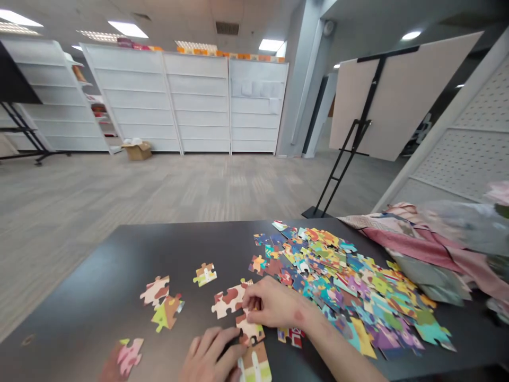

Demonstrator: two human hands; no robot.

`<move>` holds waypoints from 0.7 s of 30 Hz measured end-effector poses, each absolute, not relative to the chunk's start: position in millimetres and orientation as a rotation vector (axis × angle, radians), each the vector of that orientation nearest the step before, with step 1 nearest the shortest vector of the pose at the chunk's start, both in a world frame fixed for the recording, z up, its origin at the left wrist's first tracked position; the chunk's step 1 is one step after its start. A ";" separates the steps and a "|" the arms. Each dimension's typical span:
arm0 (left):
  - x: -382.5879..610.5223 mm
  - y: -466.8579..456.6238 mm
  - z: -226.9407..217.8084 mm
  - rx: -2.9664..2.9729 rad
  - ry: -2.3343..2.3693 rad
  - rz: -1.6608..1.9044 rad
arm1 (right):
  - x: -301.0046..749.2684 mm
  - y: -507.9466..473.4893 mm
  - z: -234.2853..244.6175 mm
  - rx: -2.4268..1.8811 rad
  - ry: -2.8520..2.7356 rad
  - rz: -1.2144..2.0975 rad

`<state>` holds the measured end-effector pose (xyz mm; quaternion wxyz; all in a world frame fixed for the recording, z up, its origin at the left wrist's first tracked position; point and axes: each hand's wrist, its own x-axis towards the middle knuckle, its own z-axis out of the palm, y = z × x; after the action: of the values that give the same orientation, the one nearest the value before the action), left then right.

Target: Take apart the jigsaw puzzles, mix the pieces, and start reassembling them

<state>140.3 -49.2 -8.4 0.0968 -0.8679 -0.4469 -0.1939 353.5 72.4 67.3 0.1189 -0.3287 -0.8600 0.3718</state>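
The right hand [274, 302] has its grip together on a jigsaw piece [249, 329] at lower centre of the tabletop [95, 265]. The left hand's [210, 355] grip is unclear. Few pieces lie sorted out at lower left; the large heap [334, 286] remains at right.

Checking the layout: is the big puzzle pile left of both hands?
No, the puzzle pile lies beyond and right of the right hand.
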 end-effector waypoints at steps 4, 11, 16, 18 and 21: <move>142.2 -48.8 -6.3 -2.558 -1.346 -0.617 | 355.6 59.9 71.0 -0.992 -2.589 0.862; 140.6 -49.2 -0.6 -2.526 -1.289 -0.654 | 364.6 37.2 66.0 -0.998 -2.527 0.856; 139.4 -49.9 1.7 -2.558 -1.238 -0.627 | 364.6 28.3 58.6 -0.999 -2.494 0.813; 138.3 -49.8 0.4 -2.578 -1.231 -0.605 | 363.1 27.6 57.7 -1.028 -2.468 0.813; 136.7 -49.8 -3.3 -2.589 -1.240 -0.572 | 365.4 28.3 60.1 -1.025 -2.429 0.846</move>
<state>136.7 -49.8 -3.3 0.1073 -0.8795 -0.4211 -0.1942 365.4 28.3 60.1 0.1851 -0.3638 -0.8621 0.3003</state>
